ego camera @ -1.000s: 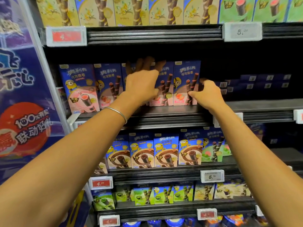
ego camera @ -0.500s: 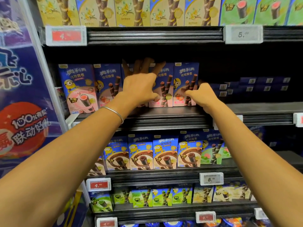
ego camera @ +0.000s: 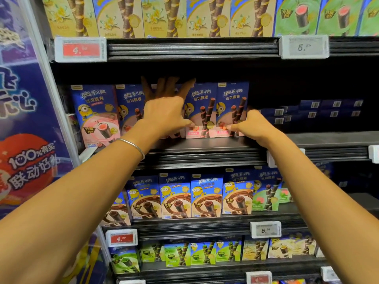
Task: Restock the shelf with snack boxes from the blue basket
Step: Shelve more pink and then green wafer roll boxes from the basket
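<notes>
Two hands on the row of boxes (ego camera: 202, 111): left hand (ego camera: 164, 113) spread flat, covering one front; right hand (ego camera: 253, 125) pinches the end box (ego camera: 231, 99) (fingers hidden behind its edge), open shelf (ego camera: 328, 138) beyond.

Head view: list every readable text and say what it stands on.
"奥利奥" and "可可脆卷": blue snack boxes on the shelf at hand height.
"100%有奖" and "联动好礼": poster at the left.
"4.": upper red price tag; smaller digits blurred.
"5.": upper white price tag; smaller digits blurred.
"4.": lower red price tag.
"5.": lower white price tag.
Flavour print on the boxes: too small to read.
</notes>
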{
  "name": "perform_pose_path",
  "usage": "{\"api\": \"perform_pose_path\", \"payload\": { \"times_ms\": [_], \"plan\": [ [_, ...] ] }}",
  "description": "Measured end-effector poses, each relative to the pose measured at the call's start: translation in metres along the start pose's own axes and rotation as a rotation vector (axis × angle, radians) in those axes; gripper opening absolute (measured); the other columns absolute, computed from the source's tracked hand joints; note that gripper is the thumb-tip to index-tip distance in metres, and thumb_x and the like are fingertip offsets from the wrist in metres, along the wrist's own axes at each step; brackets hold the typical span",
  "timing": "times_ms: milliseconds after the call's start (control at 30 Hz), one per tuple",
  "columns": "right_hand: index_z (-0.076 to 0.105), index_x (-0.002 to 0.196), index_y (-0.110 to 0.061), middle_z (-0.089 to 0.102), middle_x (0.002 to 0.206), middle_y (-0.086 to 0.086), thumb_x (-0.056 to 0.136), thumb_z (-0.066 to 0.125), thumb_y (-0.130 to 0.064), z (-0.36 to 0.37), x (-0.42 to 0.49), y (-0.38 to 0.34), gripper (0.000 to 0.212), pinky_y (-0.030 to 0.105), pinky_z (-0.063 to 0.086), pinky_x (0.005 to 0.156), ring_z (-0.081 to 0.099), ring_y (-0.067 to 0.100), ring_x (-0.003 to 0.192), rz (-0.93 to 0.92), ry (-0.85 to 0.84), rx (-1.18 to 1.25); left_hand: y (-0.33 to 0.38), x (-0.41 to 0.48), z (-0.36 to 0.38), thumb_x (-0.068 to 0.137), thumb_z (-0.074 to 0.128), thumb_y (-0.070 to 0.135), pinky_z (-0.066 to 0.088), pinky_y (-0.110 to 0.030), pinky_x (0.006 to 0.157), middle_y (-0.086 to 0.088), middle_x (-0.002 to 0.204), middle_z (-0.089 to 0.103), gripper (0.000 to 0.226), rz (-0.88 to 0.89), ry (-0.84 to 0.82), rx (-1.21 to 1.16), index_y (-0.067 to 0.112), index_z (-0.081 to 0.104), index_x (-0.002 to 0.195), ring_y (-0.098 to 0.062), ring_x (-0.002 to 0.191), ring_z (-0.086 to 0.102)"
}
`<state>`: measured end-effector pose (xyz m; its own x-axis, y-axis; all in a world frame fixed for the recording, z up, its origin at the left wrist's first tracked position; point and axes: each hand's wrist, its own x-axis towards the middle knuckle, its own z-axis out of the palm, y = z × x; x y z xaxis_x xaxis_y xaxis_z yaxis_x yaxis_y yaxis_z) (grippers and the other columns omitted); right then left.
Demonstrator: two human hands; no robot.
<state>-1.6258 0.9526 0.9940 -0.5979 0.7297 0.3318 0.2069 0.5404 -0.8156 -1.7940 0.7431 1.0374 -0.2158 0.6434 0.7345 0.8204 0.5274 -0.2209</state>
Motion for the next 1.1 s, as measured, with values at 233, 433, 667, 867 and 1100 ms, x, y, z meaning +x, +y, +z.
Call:
{"api": "perform_pose_path", "payload": {
  "times_ms": [233,433,667,867,1100],
  "plan": [
    [0.066,0.103,-0.017,0.071,0.100,-0.003,0.084,0.081,-0.018,0.001,-0.001,0.002,0.025,0.029,0.049,0.078,0.065,0.013,0.095,-0.017,0.001,0.000,-0.004,-0.001,-0.004,0.077,0.077,0.073,0.007,-0.067,0.127,-0.007,0.172,0.015,0.116,-0.005,-0.025,-0.001,0.044,0.009,0.166,-0.038,0.159,0.014],
    [0.064,0.092,-0.022,0.071,0.095,-0.004,0.087,0.078,-0.025,-0.001,-0.010,-0.003,0.016,0.024,0.043,0.067,0.064,0.011,0.090,-0.036,-0.023,0.008,-0.006,0.000,-0.005,0.081,0.076,0.067,0.008,-0.067,0.126,-0.006,0.171,0.016,0.111,-0.005,-0.045,0.002,0.043,0.010,0.167,-0.038,0.158,0.014],
    [0.060,0.088,-0.022,0.071,0.084,-0.010,0.083,0.083,-0.025,-0.005,-0.018,-0.008,0.024,0.024,0.044,0.066,0.064,0.006,0.084,-0.037,-0.024,0.065,-0.004,-0.002,-0.002,0.081,0.077,0.065,-0.005,-0.071,0.125,-0.005,0.174,0.012,0.112,-0.043,-0.026,-0.038,0.042,0.009,0.167,-0.037,0.162,0.002],
    [0.049,0.112,-0.014,0.063,0.122,0.009,0.079,0.085,-0.029,-0.010,-0.018,-0.005,0.051,0.051,0.049,0.102,0.060,0.027,0.114,0.057,-0.029,0.135,-0.001,-0.010,-0.007,0.085,0.073,0.049,0.004,-0.067,0.128,-0.008,0.174,0.015,0.096,-0.179,0.043,-0.177,0.035,0.024,0.166,-0.036,0.163,0.002],
    [0.045,0.141,-0.013,0.057,0.134,0.004,0.079,0.084,-0.031,-0.028,-0.047,-0.009,0.076,0.047,0.050,0.103,0.059,0.021,0.118,0.036,0.074,0.204,0.021,-0.035,-0.030,0.093,0.069,0.051,0.043,-0.051,0.110,-0.017,0.141,0.052,0.072,-0.375,0.121,-0.496,0.012,0.045,0.149,-0.037,0.134,0.046]
  ]
}}
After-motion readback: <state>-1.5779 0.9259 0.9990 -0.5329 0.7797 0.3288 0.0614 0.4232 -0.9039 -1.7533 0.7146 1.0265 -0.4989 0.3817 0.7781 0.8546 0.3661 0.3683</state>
